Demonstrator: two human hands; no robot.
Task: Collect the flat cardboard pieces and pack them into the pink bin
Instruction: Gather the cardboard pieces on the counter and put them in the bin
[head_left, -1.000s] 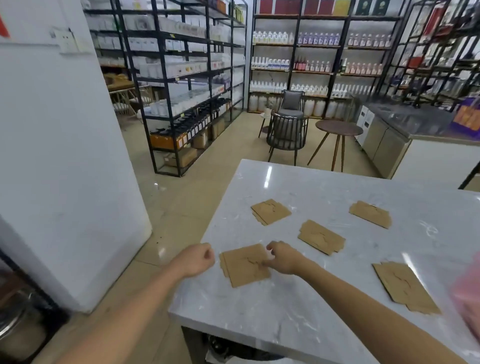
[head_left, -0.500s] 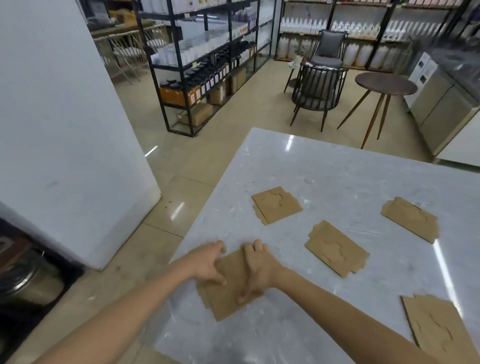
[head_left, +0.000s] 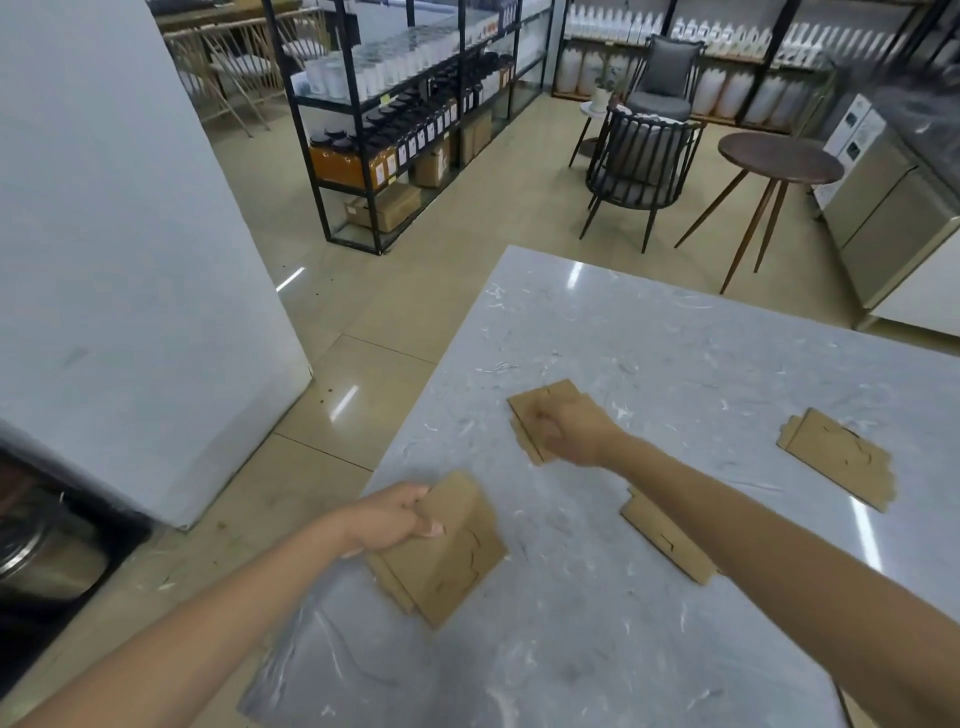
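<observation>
Grey marble table (head_left: 597, 649) fills the lower part of your view, with beige floor tiles and black shelves (head_left: 395, 104) of bottles behind it. Four flat cardboard pieces lie on or over this table.

Your left hand (head_left: 387, 519) is at the table's left edge and it grips the near piece (head_left: 447, 556): the thumb presses on top and the other fingers go under the left side. This piece looks a little lifted on the side of your hand, but I cannot tell this for sure.

Your right hand (head_left: 569, 434) reaches further, over the far piece (head_left: 540, 402). It is curled into a loose fist on top of the cardboard, covering most of it; if the fingers already hold the edge, I cannot tell.

Middle piece (head_left: 665, 540) lies partly hidden under your right forearm, between the two hands. Right piece (head_left: 836, 460) lies well apart from both hands, towards the right side of the table.
</observation>
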